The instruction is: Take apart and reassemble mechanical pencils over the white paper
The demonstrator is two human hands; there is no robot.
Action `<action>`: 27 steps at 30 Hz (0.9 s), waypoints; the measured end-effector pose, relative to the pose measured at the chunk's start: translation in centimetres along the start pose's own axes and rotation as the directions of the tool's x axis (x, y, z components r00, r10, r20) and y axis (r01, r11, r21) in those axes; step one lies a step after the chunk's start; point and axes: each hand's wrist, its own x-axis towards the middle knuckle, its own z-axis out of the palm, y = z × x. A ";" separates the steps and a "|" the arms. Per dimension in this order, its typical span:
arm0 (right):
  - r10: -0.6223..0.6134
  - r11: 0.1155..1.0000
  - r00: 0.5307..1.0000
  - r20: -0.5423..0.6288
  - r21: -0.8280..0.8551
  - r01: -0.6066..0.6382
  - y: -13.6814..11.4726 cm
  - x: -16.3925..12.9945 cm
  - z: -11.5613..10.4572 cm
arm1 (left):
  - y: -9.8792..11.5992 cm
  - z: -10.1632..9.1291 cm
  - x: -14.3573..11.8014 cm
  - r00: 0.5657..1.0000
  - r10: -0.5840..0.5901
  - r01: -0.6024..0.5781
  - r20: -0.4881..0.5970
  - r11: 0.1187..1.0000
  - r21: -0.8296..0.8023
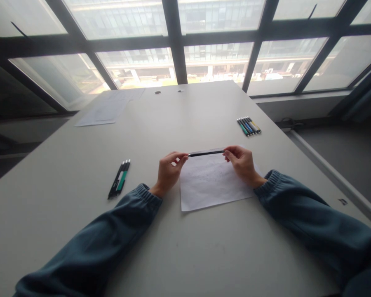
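Pens point(119, 180) lie in a small group at the left on the tabletop point(185, 255), well apart from our hands, dark ones with one green body among them, and far behind them some loose papers point(103, 109) rest near the window. Going to the right, our left hand point(168, 171) pinches with the fingertips the left end of a dark pen point(205, 153), which is held level in the air, just above the upper edge of a white sheet point(210, 185). Our right hand point(243, 163) pinches the other end in the same way, so both hands are closed on this one pen and it hangs between them like a small bridge. We judge that the pen is light and stiff, so it will not bend or sag between two grips, but the body looks smooth and thin, and so it can roll or slip if the fingers press only lightly. The ends are a good place for turning or pulling apart; for writing, we would rather take it nearer to the tip. We cannot tell which end has the tip. The sheet under it is thin and will slide easily. Further to the right, another row of pens point(249, 126) in several colours lies near the edge, untouched.
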 end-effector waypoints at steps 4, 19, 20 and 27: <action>-0.005 1.000 1.000 0.002 -0.002 0.005 0.0 0.0 0.0 | 0.0 0.0 0.0 1.000 -0.002 0.002 0.000 1.000 -0.008; -0.009 1.000 1.000 0.001 0.016 0.008 -0.3 0.0 0.1 | 0.1 0.0 -0.1 1.000 -0.017 0.018 0.009 0.999 -0.030; -0.010 1.000 1.000 0.002 0.016 0.010 -0.2 0.0 0.1 | 0.1 0.0 -0.1 1.000 -0.017 0.017 0.010 0.999 -0.029; -0.023 1.000 1.000 -0.005 0.021 0.023 -0.2 0.0 0.1 | 0.2 0.0 -0.1 1.000 -0.016 0.016 0.013 1.000 -0.026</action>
